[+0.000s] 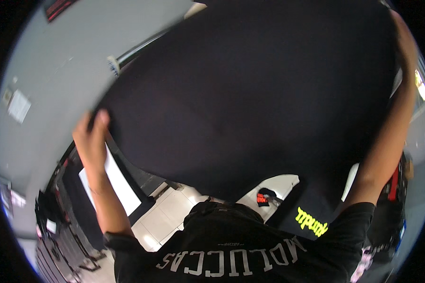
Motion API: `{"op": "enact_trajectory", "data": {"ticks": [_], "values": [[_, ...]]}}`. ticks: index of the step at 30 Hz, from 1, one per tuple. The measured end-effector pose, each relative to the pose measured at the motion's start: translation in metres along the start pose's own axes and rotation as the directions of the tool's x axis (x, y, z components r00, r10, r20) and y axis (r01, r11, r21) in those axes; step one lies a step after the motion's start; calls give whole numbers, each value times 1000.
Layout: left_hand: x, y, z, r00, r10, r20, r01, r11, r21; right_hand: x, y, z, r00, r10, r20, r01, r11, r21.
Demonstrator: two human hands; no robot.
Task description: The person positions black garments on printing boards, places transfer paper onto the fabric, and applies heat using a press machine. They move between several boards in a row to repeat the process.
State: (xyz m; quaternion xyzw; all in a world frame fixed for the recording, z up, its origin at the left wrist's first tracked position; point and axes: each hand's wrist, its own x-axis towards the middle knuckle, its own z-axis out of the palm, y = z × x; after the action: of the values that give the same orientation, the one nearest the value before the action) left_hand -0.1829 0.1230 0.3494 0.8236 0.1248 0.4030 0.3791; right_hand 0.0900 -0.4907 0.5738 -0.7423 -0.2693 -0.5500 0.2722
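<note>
A wide black cloth (250,99) is raised and stretched between my hands, filling most of the upper view. My left hand (92,137) grips its left edge, the thumb lying over the fabric. At the far upper right, my right hand (403,40) is closed on the opposite edge; its fingers are partly hidden by the cloth and the picture's rim. Whether the cloth is a garment I cannot tell. Below it on the right, black fabric with bright yellow lettering (311,221) shows; whether it belongs to the same piece is unclear.
On the left, a white sheet (120,181) lies over black fabric on a dark table. A pale board (283,184) carries a small black item with a red label (263,199). Dark items hang on a rack (45,212) at lower left. Behind stands a grey wall (75,52).
</note>
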Motion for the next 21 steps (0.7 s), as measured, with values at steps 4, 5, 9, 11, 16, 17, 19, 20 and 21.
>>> {"op": "enact_trajectory", "data": {"ticks": [4,5,9,11,16,17,19,20,21], "values": [[102,-32,-60,998,64,-18,-60,986,158,4,-54,232,862,361,357,-377,926,-25],[124,-59,-79,996,51,-74,-33,974,224,-11,-86,273,795,446,412,-566,789,239],[170,-52,-143,955,61,-292,43,941,337,-18,-151,341,752,500,430,-632,363,684],[156,-16,-177,934,58,-352,-9,990,141,-5,-164,337,823,440,360,-497,251,831],[35,15,-183,875,168,-455,-169,985,37,-56,-189,266,914,255,316,-363,163,917],[1,14,-179,885,108,-453,-65,992,110,-79,-192,258,901,264,345,-392,154,907],[-65,-6,-165,927,35,-374,28,987,161,-130,-169,247,871,295,394,-458,190,868],[-97,-19,-149,926,27,-377,0,997,71,-163,-166,244,851,310,424,-499,225,837],[-124,-24,-128,936,14,-352,69,973,222,-204,-135,247,842,314,438,-533,363,764]]}}
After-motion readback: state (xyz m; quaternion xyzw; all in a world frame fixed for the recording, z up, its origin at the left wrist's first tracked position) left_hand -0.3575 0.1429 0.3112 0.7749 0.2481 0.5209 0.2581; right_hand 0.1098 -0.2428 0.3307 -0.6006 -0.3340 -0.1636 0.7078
